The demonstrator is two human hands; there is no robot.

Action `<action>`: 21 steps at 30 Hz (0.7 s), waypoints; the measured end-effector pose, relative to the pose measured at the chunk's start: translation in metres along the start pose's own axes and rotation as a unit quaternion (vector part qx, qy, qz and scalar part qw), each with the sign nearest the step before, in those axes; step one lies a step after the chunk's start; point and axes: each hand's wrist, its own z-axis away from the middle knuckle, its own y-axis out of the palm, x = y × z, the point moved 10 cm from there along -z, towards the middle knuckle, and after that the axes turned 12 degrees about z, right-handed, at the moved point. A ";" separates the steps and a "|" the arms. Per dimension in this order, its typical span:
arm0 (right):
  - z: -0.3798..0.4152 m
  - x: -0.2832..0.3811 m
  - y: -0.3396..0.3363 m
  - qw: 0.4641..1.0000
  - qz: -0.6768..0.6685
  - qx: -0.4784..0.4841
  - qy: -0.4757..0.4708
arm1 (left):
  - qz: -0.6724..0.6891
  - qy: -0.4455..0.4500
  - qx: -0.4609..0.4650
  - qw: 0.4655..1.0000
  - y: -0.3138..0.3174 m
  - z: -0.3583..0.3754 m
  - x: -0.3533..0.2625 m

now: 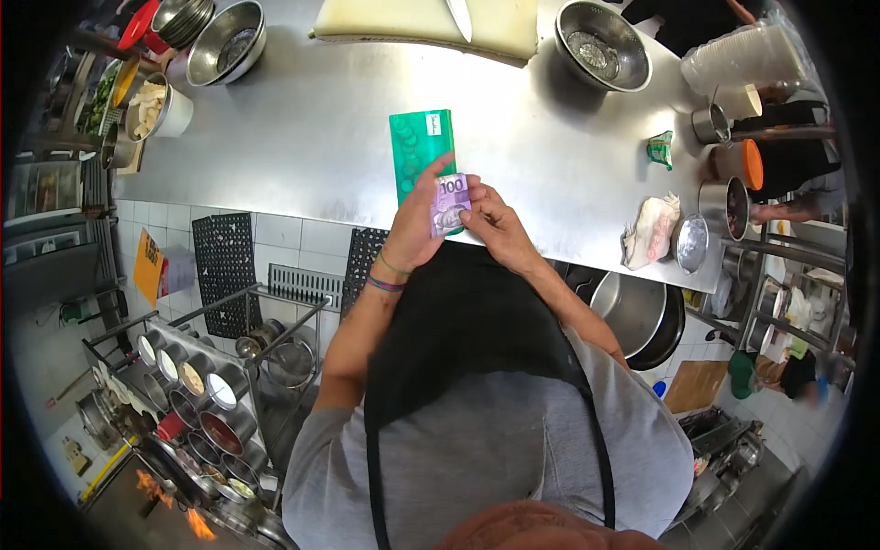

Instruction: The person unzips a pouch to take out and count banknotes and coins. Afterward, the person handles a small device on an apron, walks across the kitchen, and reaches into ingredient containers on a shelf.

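A purple banknote (449, 194) marked 100 lies across my left hand (414, 220), whose thumb side and fingers support it; one finger stretches up past the note. My right hand (500, 231) is closed at the note's right edge, its fingers bent and the thumb against the paper. Just beyond the hands, a flat green case (420, 137) with a white label and round shapes showing on it lies on the steel table (302, 137). Its near end is partly hidden behind the hands and the note.
A cutting board (385, 20) with a knife (460, 18) lies at the far edge. Metal bowls (603, 46) stand on either side. A green packet (660, 150) and a cloth (653, 231) lie at right. Lower left, flames (200, 524) burn near a rack of containers (220, 392).
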 end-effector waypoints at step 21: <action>0.061 -0.027 -0.003 0.993 0.055 0.033 0.100 | -0.020 -0.017 -0.033 0.999 -0.015 0.017 0.037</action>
